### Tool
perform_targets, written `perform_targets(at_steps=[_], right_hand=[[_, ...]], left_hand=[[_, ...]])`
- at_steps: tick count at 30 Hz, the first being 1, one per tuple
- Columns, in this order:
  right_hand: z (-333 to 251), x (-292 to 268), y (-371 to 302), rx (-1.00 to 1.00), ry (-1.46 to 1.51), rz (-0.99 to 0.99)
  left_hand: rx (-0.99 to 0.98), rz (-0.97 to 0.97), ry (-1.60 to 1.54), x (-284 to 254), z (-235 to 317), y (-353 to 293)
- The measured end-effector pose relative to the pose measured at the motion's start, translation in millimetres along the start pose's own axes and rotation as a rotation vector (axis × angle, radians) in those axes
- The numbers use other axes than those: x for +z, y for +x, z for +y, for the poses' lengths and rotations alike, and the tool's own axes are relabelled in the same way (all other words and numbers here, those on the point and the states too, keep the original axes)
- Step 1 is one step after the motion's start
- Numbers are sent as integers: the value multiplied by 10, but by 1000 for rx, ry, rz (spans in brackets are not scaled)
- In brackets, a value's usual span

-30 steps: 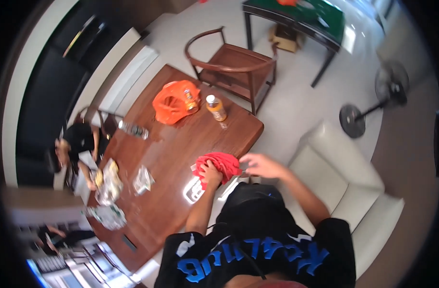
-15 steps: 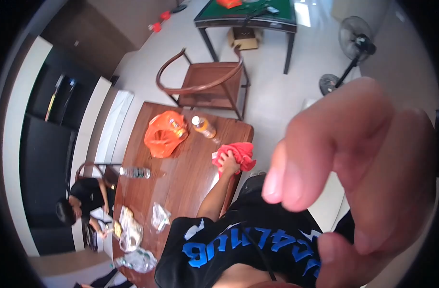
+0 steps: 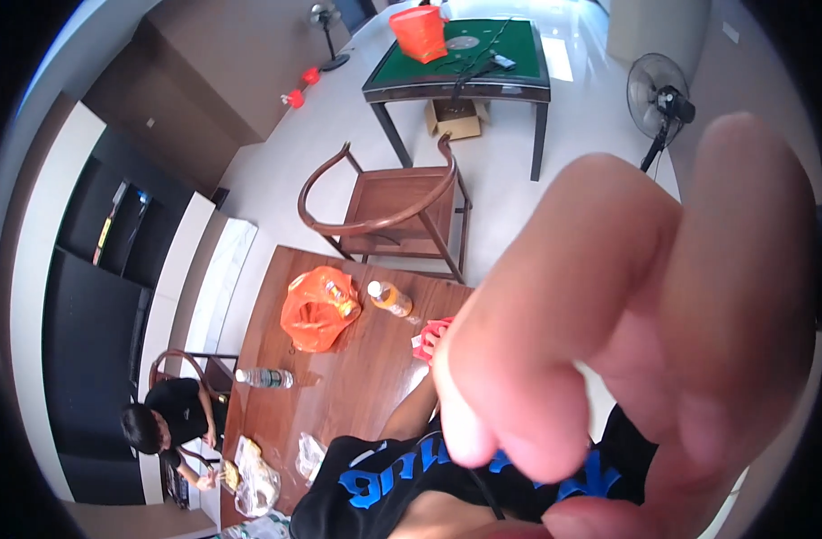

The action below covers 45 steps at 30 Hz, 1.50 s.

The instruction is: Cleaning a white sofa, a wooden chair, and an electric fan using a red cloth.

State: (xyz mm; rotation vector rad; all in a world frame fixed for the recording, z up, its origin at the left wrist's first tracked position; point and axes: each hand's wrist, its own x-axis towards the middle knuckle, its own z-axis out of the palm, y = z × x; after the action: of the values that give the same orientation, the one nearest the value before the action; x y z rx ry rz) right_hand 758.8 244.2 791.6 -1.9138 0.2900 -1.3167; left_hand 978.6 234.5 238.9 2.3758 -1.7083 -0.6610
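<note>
A red cloth lies near the right edge of the wooden table, bunched up. On it rests my left hand, fingers pressed into the fabric; the rest of both is covered by my right hand. That hand looms very large and blurred close to the view, its fingers bent and a gap between them and the thumb, with nothing visible in them. Beyond the cloth stands a bottle of orange drink. Beside it sits an orange plastic bag with a small bottle at its opening.
A clear bottle lies on the wooden table, near food in plastic bags. Another person sits at the left side. Past the table are a wooden armchair, a green-topped table and a standing fan.
The view has tilted up, so the table sits lower and more of the far room shows. My right hand has shifted left across the view, covering much of the cloth and left hand.
</note>
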Motion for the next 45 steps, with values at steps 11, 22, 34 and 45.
perform_targets(at_steps=[11, 22, 34, 45], right_hand=[[290, -825, 396, -45, 78, -69], [324, -1662, 599, -61, 88, -100], [316, -1988, 488, -150, 177, -170], [489, -1884, 401, -24, 424, -269]], left_hand=[[-162, -11, -62, 48, 621, 775], [-249, -72, -120, 103, 1351, 1469], [-410, -53, -179, -66, 1304, 1968], [-606, -38, -268, 269, 963, 1142]])
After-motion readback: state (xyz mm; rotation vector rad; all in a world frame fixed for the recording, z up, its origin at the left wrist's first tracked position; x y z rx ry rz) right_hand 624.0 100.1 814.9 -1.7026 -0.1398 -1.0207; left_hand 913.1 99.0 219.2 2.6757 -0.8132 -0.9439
